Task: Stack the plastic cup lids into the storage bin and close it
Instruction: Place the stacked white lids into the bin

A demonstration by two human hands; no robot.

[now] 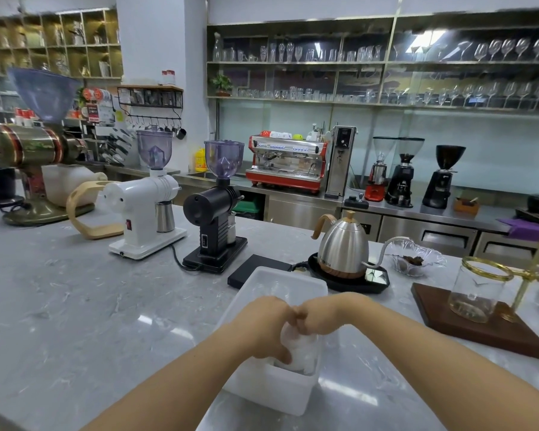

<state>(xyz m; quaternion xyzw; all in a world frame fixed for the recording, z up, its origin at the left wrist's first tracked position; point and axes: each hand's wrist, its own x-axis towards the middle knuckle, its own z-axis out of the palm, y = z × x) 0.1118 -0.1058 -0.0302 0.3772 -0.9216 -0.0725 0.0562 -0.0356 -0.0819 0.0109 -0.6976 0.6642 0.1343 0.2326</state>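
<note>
Kettle [343, 247], white grinder [143, 209], black grinder [213, 219]

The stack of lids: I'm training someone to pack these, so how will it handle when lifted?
The stack of lids looks like thin clear plastic, so probably light. Loose nested pieces may slide apart or topple, which may be why both the left hand and right hand grip it above the bin.

On the counter stand three coffee grinders [39, 144], [147, 194], [215, 206], one gooseneck kettle [343, 244], one storage bin [274, 390] and two hands [262, 328], [324, 315]; three more grinders [378, 172], [402, 175], [442, 175] and one red espresso machine [287, 164] stand behind.
</note>
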